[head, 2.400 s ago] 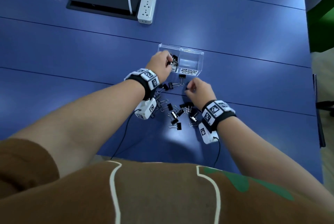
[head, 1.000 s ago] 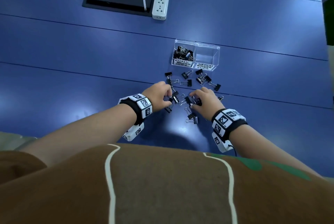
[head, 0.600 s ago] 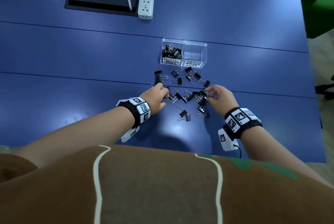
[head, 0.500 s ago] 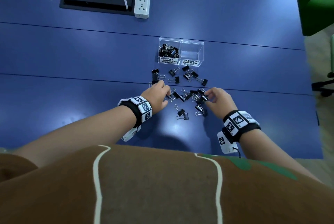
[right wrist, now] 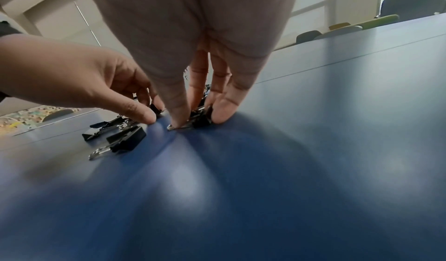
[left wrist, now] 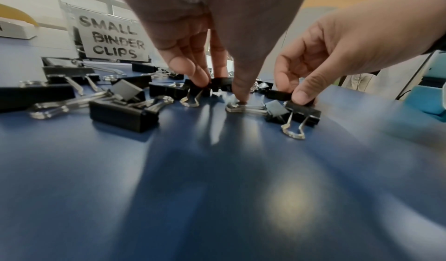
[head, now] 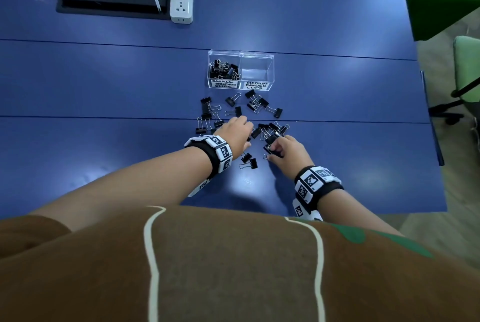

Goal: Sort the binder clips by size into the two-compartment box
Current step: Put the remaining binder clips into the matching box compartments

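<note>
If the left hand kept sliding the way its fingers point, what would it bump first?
Probably the loose binder clips lying just past the left hand, before the clear box. Depth is hard to judge, so that's a guess.

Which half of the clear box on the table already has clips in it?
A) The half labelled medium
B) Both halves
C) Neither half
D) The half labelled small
D: in the clear box, black clips lie piled only behind the small label; the half behind the medium label shows none.
</note>
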A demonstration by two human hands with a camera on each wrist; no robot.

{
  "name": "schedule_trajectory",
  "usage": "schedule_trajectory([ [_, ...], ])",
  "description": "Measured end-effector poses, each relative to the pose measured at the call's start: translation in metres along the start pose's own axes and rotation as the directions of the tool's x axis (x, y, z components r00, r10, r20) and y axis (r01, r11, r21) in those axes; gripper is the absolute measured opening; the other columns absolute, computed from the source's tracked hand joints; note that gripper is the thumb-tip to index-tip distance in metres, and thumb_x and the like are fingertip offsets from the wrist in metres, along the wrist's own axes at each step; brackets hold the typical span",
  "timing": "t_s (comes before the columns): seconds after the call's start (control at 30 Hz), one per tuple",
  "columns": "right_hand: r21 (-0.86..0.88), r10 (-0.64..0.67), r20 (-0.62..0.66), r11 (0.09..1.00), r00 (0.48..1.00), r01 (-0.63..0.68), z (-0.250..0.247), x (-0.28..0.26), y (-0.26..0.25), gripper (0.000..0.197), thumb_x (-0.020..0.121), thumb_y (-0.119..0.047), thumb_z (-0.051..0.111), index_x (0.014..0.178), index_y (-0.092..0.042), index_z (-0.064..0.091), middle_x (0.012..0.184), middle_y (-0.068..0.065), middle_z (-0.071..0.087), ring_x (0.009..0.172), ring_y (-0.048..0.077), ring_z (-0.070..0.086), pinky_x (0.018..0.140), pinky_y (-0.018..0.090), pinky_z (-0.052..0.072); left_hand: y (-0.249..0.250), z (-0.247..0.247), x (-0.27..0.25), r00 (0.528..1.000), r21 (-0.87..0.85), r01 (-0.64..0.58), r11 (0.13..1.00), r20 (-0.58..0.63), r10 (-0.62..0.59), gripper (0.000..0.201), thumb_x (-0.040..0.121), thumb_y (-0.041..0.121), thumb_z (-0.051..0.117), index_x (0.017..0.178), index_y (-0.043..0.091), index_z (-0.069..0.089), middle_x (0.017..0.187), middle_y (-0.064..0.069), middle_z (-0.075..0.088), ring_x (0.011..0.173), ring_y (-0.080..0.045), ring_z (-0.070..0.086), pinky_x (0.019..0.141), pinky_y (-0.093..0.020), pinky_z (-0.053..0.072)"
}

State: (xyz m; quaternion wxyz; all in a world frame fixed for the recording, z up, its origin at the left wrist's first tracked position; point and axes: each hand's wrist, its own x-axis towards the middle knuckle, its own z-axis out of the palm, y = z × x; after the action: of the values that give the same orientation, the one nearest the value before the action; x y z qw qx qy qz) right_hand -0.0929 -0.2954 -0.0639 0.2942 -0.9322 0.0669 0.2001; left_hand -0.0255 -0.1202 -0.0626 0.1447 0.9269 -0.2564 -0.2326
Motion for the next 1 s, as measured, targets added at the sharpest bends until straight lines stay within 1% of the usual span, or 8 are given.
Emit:
schedule_trajectory([
  [0.2,0.104,0.050,-0.016,0.993,0.999,-0.048,-0.002,0.000,0.006,0.010,0.082,-0.013,0.065,0.085,-0.017,0.055,0.083,0.006,0.059,0.074,0.021,0.054,0.072,0.032,0.047,-0.006,-0.005,-0.001,0.998,-0.107,0.026,0.994,-0.053,-0.031,0.013,0.090,0.020,0.050,0.097,0.010,0.052,0.102,-0.008,0.059,0.100,-0.028,0.050,0.087,-0.044,0.047],
  [0.33,0.192,0.059,-0.024,0.980,0.998,-0.053,-0.013,0.000,0.014,0.015,0.082,-0.007,0.062,0.083,-0.020,0.055,0.069,-0.003,0.057,0.064,0.013,0.051,0.067,0.024,0.046,-0.006,-0.013,-0.003,0.980,-0.297,0.071,0.952,-0.156,-0.122,0.010,0.088,0.015,0.047,0.095,0.010,0.052,0.086,-0.003,0.055,0.081,-0.024,0.049,0.073,-0.037,0.047],
  [0.5,0.399,0.165,-0.127,0.911,0.978,-0.102,-0.029,0.011,0.024,0.022,0.079,0.001,0.064,0.082,-0.021,0.058,0.069,-0.002,0.055,0.063,0.012,0.050,0.069,0.022,0.048,0.000,-0.021,0.000,0.955,-0.506,0.163,0.847,-0.135,-0.264,0.023,0.090,0.006,0.037,0.106,0.009,0.053,0.097,-0.005,0.053,0.073,-0.023,0.051,0.072,-0.033,0.045],
  [0.6,0.561,0.218,-0.094,0.817,0.971,-0.129,-0.040,0.019,0.026,0.020,0.079,0.004,0.063,0.089,-0.014,0.064,0.072,0.000,0.060,0.063,0.016,0.057,0.065,0.027,0.055,0.007,-0.023,0.004,0.952,-0.500,0.188,0.846,-0.119,-0.282,0.026,0.090,0.004,0.034,0.093,0.007,0.059,0.097,-0.005,0.050,0.082,-0.023,0.050,0.079,-0.033,0.043],
  [0.67,0.678,0.234,-0.073,0.724,0.970,-0.124,-0.048,0.023,0.027,0.018,0.081,0.005,0.063,0.096,-0.005,0.065,0.078,0.002,0.066,0.065,0.015,0.061,0.062,0.022,0.055,0.010,-0.024,0.005,0.953,-0.485,0.215,0.847,-0.084,-0.290,0.026,0.091,0.006,0.033,0.085,0.008,0.058,0.095,-0.008,0.051,0.086,-0.025,0.050,0.081,-0.034,0.042],
  [0.8,0.791,0.273,-0.079,0.602,0.959,-0.107,-0.063,0.028,0.037,0.022,0.085,0.006,0.057,0.090,-0.014,0.065,0.084,0.004,0.071,0.073,0.012,0.066,0.064,0.019,0.053,0.015,-0.016,0.010,0.965,-0.412,0.228,0.882,-0.024,-0.261,0.026,0.097,0.017,0.032,0.086,0.002,0.050,0.095,-0.015,0.049,0.086,-0.032,0.053,0.084,-0.040,0.045],
  [0.87,0.783,0.314,-0.097,0.610,0.945,-0.122,-0.068,0.033,0.045,0.022,0.086,0.006,0.055,0.096,-0.011,0.064,0.081,0.003,0.069,0.072,0.011,0.065,0.063,0.018,0.052,0.018,-0.011,0.012,0.972,-0.346,0.210,0.914,-0.026,-0.233,0.023,0.096,0.024,0.040,0.087,0.005,0.049,0.095,-0.009,0.043,0.078,-0.029,0.050,0.078,-0.037,0.045],
  [1.0,0.640,0.377,-0.123,0.737,0.918,-0.217,-0.067,0.052,0.051,0.023,0.089,0.000,0.053,0.109,-0.008,0.061,0.078,-0.002,0.064,0.069,0.016,0.059,0.073,0.024,0.052,0.021,-0.002,0.013,0.984,-0.210,0.166,0.963,-0.022,-0.175,0.026,0.087,0.026,0.062,0.100,0.007,0.050,0.105,-0.008,0.042,0.080,-0.023,0.046,0.075,-0.035,0.045],
])
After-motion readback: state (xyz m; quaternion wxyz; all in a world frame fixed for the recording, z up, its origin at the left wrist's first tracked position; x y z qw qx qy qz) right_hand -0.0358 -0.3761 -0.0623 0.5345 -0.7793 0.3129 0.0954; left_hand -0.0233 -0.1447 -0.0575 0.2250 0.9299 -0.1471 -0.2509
